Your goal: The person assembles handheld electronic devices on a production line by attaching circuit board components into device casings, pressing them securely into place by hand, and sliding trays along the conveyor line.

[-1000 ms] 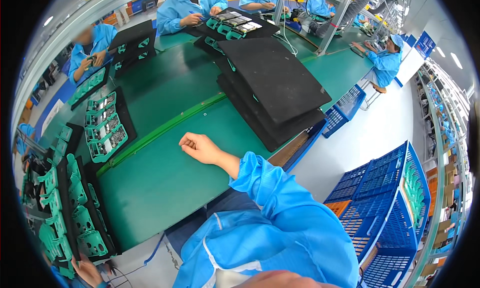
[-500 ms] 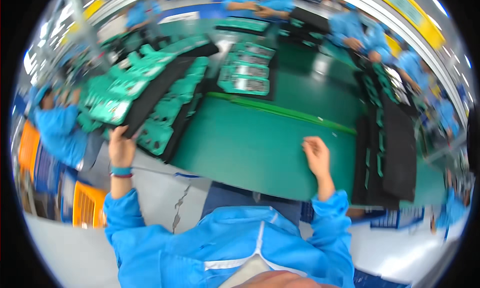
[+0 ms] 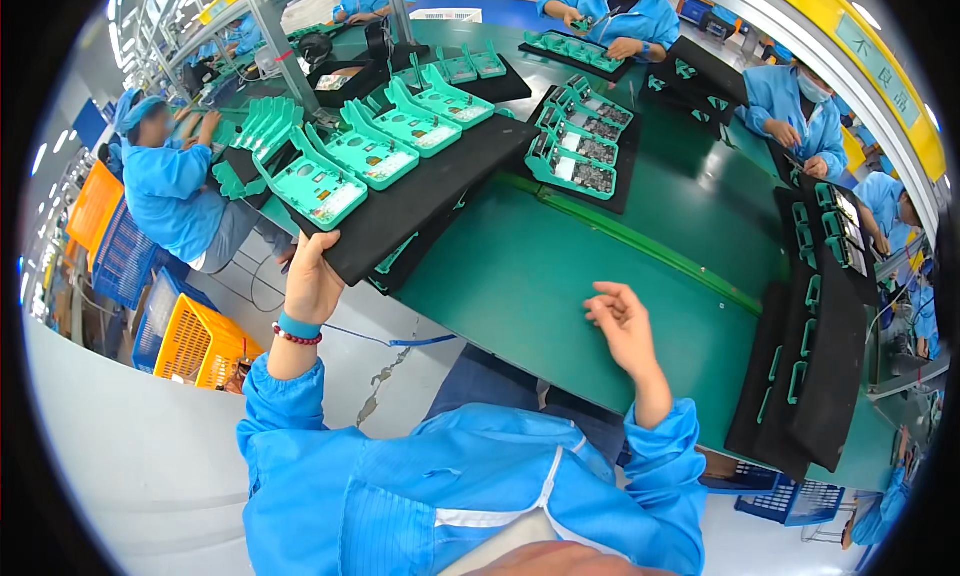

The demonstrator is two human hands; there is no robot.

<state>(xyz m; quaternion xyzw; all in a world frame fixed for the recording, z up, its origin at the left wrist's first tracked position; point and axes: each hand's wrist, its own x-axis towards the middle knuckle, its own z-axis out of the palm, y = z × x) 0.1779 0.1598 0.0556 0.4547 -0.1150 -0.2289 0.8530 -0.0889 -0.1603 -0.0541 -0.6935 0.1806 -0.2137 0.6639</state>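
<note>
My left hand (image 3: 314, 278) grips the near corner of a black foam board (image 3: 450, 171). Several green plastic housings (image 3: 322, 184) stand in a row on that board, with small parts inside them. Beneath the board, another black pad with green pieces (image 3: 398, 258) is mostly covered. My right hand (image 3: 625, 331) hovers over the green tabletop (image 3: 500, 286), fingers loosely bent and apart, holding nothing.
A green strip (image 3: 650, 248) crosses the table. Beyond it lies a black mat with several filled green housings (image 3: 572, 166). Black boards with green frames (image 3: 790, 376) are at right. Co-workers (image 3: 618, 16) work around the table; an orange crate (image 3: 205, 341) stands at left.
The held board now covers most of the green pieces on the pad below it. In view, my left hand has shifted right. My right hand stays empty over the table.
</note>
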